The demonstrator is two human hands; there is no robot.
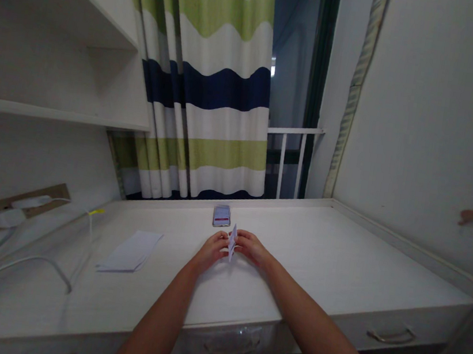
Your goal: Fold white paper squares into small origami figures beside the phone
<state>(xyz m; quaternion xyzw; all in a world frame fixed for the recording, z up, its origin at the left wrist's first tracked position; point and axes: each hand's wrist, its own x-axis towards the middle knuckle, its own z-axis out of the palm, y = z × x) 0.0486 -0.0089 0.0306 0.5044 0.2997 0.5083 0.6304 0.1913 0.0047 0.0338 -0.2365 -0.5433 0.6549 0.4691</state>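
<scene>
Between my two hands, a small folded piece of white paper (232, 244) stands on edge just above the desk. My left hand (213, 249) grips it from the left side, fingers curled against it. On the opposite side my right hand (252, 247) pinches the same paper, thumb and fingers closed on it. Its inner folds are too small to make out. Right behind the hands a phone (222, 216) with a lit screen lies flat on the desk. Farther left rest several flat sheets of white paper (133, 251).
The white desk (371, 276) has a raised rim along the back and right wall. White cables (42, 259) run from plugs (11, 218) in the wall socket at left. A striped curtain (230, 95) hangs behind, and a shelf (53, 113) juts out at upper left.
</scene>
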